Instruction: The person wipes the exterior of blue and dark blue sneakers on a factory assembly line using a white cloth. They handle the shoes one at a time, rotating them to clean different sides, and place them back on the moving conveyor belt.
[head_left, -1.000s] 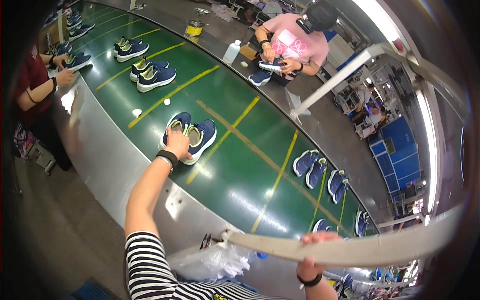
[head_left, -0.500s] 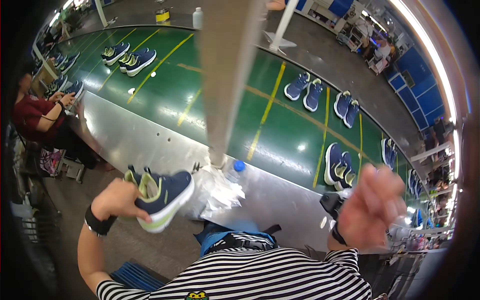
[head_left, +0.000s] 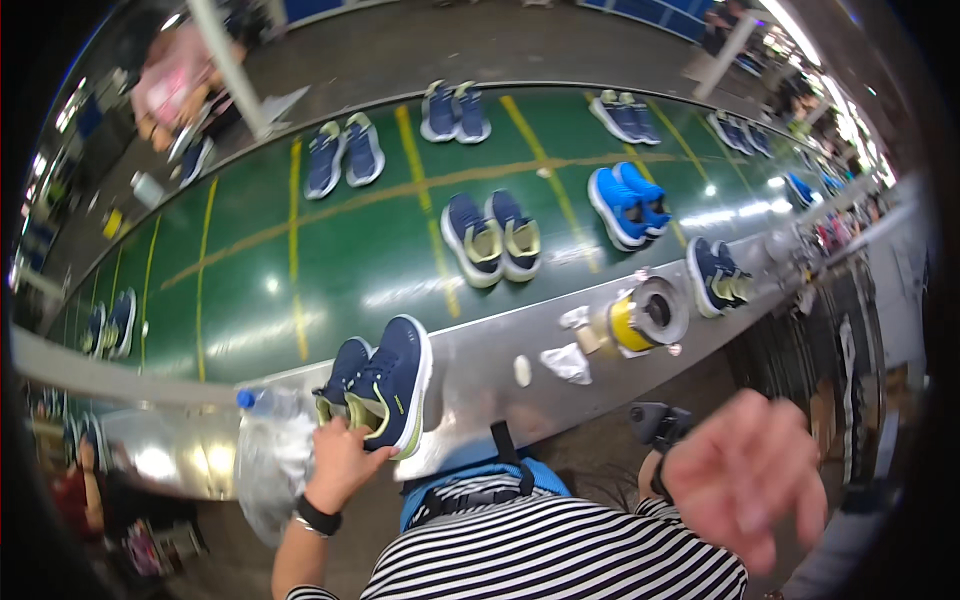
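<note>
My left hand (head_left: 345,462) grips a pair of navy sneakers by the heels, fingers at their collars. The nearer sneaker (head_left: 405,375) has a white sole and a lime lining; its mate (head_left: 347,368) is partly hidden behind it. Both rest over the metal ledge (head_left: 480,390) beside the belt, toes pointing away from me. Off to the right, my right hand (head_left: 745,475) hangs in the air, blurred, its fingers loosely apart and no object visible in them. A black device (head_left: 655,422) is close to that wrist.
The green belt (head_left: 250,300) carries several navy sneaker pairs and a blue pair (head_left: 625,205). On the ledge are a yellow tape roll (head_left: 645,318), crumpled white paper (head_left: 567,362) and, at left, a plastic bag (head_left: 270,465) with a blue-capped bottle (head_left: 262,402). A person (head_left: 180,80) stands across the belt.
My view has swung to the right. My left hand, earlier holding a sneaker over the floor at left, now has the pair at the ledge. My right hand's fingers have loosened.
</note>
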